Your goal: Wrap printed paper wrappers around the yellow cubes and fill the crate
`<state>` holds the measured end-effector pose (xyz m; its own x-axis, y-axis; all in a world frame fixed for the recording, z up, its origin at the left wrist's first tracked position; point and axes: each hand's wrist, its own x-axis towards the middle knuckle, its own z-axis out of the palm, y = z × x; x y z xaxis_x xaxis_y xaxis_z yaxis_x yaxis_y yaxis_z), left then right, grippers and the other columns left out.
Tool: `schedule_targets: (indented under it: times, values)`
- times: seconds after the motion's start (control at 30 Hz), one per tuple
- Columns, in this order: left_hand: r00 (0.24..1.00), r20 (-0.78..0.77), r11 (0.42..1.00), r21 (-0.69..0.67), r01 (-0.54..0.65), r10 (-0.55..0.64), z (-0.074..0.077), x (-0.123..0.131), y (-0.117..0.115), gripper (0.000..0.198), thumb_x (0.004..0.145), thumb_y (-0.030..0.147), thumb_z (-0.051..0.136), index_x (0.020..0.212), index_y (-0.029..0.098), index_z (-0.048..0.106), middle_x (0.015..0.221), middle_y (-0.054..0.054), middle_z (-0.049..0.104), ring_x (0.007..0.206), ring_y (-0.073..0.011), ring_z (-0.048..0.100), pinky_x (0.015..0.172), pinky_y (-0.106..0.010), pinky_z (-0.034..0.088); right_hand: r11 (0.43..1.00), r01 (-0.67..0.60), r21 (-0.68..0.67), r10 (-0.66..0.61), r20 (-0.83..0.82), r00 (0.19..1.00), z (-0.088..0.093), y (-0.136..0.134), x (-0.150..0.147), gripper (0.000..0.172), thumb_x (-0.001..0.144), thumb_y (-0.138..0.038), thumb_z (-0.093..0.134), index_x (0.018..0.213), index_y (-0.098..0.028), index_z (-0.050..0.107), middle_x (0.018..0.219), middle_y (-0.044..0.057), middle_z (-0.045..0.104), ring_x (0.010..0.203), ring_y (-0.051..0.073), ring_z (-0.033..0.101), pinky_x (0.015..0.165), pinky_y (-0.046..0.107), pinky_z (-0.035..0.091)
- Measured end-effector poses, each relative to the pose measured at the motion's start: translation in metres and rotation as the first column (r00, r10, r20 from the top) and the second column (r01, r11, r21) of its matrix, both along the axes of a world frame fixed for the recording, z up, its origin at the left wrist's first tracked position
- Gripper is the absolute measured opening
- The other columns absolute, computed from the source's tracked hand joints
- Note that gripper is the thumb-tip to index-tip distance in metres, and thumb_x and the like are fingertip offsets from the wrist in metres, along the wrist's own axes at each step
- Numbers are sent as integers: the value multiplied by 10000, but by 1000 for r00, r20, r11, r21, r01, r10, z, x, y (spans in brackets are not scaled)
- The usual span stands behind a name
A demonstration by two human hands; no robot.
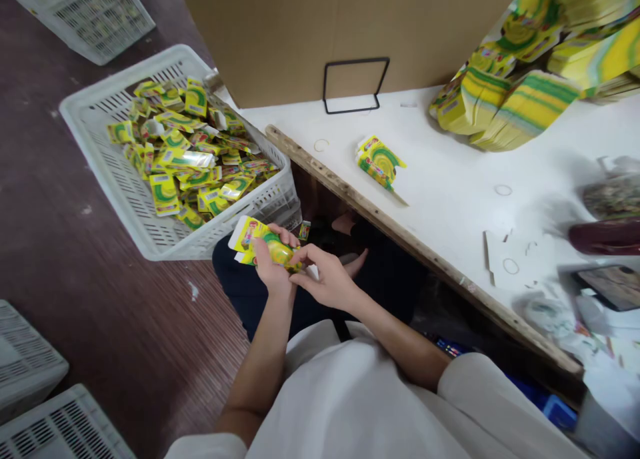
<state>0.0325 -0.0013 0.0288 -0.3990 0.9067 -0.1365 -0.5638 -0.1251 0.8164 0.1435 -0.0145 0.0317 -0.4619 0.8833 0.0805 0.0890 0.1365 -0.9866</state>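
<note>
Above my lap, my left hand (275, 267) grips a small yellow and green carton (250, 235) with its flaps sticking out at the far end. The fingers of my right hand (325, 275) are closed on the near end of the same carton; that end is partly hidden by them. Just beyond my hands stands a white plastic crate (150, 242) heaped with similar small cartons (173, 159). On the white table (445, 199) to the right lies a small pile of flat yellow cartons (381, 162).
Bundles of flat cartons (525, 105) lie at the table's back right, by a cardboard sheet (300, 39) and a black wire stand (356, 62). A phone (610, 287) rests at far right. A wooden edge (390, 225) borders the table. More crates (60, 425) stand on the floor at left.
</note>
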Motion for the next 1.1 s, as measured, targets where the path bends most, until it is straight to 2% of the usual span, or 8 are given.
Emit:
schedule_targets:
  times: [0.1, 0.23, 0.47, 0.63, 0.73, 0.87, 0.97, 1.1]
  values:
    - [997, -67, 997, -53, -50, 47, -8, 0, 0, 582, 856, 816, 440, 872, 242, 529, 689, 18, 434, 578, -135, 476, 620, -279, 521, 998, 20, -61, -21, -15, 1000, -8, -2, 0, 252, 826, -301, 720, 1022, -218, 583, 949, 11, 637, 813, 154, 583, 751, 283, 478]
    - [969, -239, 994, -104, 42, -66, -19, 0, -2, 850, 829, 904, 88, 1030, 256, 599, 813, -40, 561, 723, -191, 592, 721, -323, 558, 977, 146, -154, -150, -12, 989, -15, 6, 5, 409, 764, -394, 802, 1058, -226, 573, 961, 10, 641, 831, 161, 591, 723, 278, 469]
    - [936, -351, 991, -103, -81, 40, -21, -3, -8, 425, 891, 640, 603, 947, 219, 604, 844, -8, 589, 725, -130, 578, 670, -230, 487, 967, 124, -223, -146, -83, 986, -12, 8, 9, 332, 805, -415, 740, 1029, -225, 586, 949, 30, 681, 858, 184, 636, 783, 320, 499]
    - [937, -349, 995, -102, -22, -15, -18, -3, -11, 336, 848, 501, 707, 1001, 215, 617, 902, -12, 654, 773, -139, 636, 739, -242, 531, 959, 206, -195, -214, -22, 977, -13, 13, 9, 229, 812, -405, 696, 889, -219, 587, 809, -4, 625, 749, 163, 578, 686, 293, 462]
    - [923, -381, 994, -77, -78, 43, -19, -4, -12, 279, 832, 433, 741, 965, 204, 654, 891, -6, 686, 778, -139, 654, 743, -237, 543, 959, 210, -192, -216, -13, 976, -16, 15, 8, 238, 818, -419, 688, 841, -220, 561, 744, -22, 569, 679, 146, 522, 635, 280, 428]
    - [900, -419, 981, -90, -171, 118, -22, -2, -12, 267, 838, 452, 735, 909, 197, 699, 865, -10, 708, 778, -163, 667, 746, -273, 573, 958, 212, -191, -213, 17, 977, -19, 16, 8, 222, 834, -407, 676, 816, -224, 552, 733, -23, 559, 670, 145, 508, 626, 278, 424]
    - [906, -421, 988, -106, -109, 55, -23, -2, -11, 286, 877, 486, 699, 894, 201, 709, 866, -20, 707, 819, -184, 687, 807, -315, 593, 954, 251, -164, -247, 43, 968, -17, 20, 13, 215, 832, -399, 676, 779, -224, 564, 704, -25, 555, 652, 148, 501, 604, 276, 416]
    - [819, -547, 984, 49, -174, 172, -9, -12, -11, 386, 917, 456, 680, 1247, 262, 630, 1298, -62, 638, 1232, -236, 613, 1105, -392, 488, 963, 266, 44, -269, 180, 946, -11, 31, 28, 89, 875, -299, 651, 819, -230, 644, 778, 1, 638, 728, 175, 564, 689, 301, 456]
